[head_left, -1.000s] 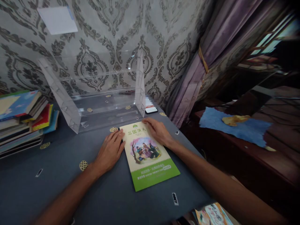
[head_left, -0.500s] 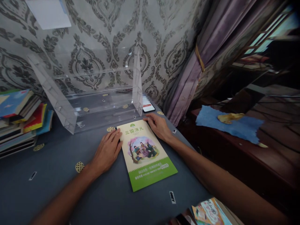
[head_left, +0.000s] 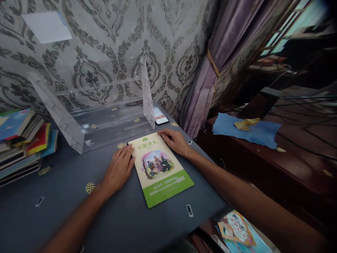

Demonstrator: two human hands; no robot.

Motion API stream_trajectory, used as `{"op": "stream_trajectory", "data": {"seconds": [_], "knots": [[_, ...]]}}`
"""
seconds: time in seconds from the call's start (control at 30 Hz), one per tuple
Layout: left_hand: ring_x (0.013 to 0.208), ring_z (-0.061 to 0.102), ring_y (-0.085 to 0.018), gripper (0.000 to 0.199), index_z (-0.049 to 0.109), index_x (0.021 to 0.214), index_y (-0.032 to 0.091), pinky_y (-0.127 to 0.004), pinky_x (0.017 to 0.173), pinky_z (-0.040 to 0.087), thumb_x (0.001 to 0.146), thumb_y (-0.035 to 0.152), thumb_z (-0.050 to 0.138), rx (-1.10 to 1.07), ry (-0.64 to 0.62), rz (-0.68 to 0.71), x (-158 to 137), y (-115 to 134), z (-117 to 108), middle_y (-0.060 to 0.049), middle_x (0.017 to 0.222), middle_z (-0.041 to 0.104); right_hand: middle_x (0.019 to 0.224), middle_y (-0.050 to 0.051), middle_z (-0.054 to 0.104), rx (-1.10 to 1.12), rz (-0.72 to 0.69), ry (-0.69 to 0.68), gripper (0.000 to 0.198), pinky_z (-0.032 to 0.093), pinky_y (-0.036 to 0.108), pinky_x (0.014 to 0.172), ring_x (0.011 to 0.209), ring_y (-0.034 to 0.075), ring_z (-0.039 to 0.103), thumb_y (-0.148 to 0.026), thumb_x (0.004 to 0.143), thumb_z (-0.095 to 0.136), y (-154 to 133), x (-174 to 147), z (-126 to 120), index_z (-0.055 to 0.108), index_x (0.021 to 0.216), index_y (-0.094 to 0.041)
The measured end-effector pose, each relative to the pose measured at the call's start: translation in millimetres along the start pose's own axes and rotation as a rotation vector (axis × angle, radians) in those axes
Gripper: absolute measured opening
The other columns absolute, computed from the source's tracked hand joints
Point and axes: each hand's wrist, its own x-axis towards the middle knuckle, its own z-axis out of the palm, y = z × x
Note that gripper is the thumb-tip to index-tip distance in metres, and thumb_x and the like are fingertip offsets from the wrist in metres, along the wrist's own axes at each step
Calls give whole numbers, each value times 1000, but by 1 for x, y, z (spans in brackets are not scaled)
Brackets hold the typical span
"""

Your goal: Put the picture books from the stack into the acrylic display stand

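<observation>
Open and loose, the left hand (head_left: 119,168) and right hand (head_left: 176,141) rest by the sides of a book (head_left: 161,170), near its top. It lies flat on the gray table (head_left: 118,223). Its cover is cream, green at the bottom, with people by a pink tree. Lengthwise, it points away, leaning left.

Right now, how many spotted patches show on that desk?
7: left patch, right patch and rear patch seen through the clear rack; one patch beside the phone; one beyond the left hand; one beside its wrist; one near the book stack. Others may be hidden.
</observation>
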Motion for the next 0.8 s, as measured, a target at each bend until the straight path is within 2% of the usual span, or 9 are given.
{"op": "stream_trajectory", "data": {"seconds": [0.17, 0.43, 0.6, 0.8], "knots": [[132, 54, -28, 34, 55, 129, 17, -50, 111, 44, 103, 32, 38, 15, -10, 3, 0, 0, -1, -13, 142, 59, 101, 4, 79, 6, 13, -29, 27, 56, 31, 79, 91, 21, 72, -24, 93, 50, -4, -20, -13, 75, 102, -21], [131, 54, -30, 36, 55, 128, 14, -50, 110, 44, 102, 32, 37, 33, -8, 18, 1, 0, -2, -15, 141, 59, 95, 4, 80, 190, 94, -77, 25, 57, 35, 84, 91, 20, 73, -27, 91, 53, -15, -52, -29, 76, 100, -21], [131, 54, -31, 38, 54, 128, 15, -51, 108, 45, 102, 33, 35, 36, -29, 25, 2, 0, -3, -15, 142, 59, 93, 3, 80, 232, 132, -116, 25, 57, 33, 84, 90, 20, 74, -32, 91, 56, -28, -89, -43, 76, 101, -22], [131, 53, -32, 40, 55, 128, 15, -51, 108, 44, 102, 36, 33, 31, -47, 10, 3, 1, -5, -16, 142, 59, 92, 4, 79, 234, 105, -109, 24, 58, 30, 79, 83, 17, 73, -29, 94, 54, -47, -134, -57, 77, 100, -23]]}}
